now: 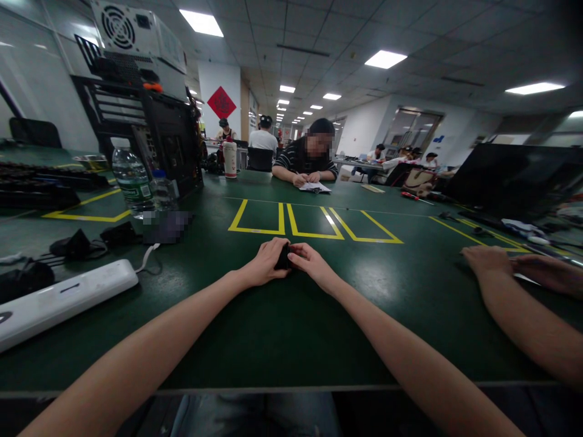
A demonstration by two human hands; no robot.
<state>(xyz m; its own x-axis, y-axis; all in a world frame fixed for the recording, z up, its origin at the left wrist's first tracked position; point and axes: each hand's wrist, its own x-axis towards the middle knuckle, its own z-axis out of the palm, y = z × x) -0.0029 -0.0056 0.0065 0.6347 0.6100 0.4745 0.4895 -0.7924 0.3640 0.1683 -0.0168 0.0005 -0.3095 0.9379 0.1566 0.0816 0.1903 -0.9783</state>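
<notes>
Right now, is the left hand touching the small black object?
Touching: the head view shows the left hand curled around one side of the small black object.

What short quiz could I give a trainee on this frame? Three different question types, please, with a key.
1. True or false: the left hand and the right hand both touch the small black object.
2. What colour is the tape on the table just beyond the hands?
A) red
B) yellow
C) white
3. Fill in: the person across the table has both hands at a sheet of ____.

Key:
1. True
2. B
3. paper
</notes>
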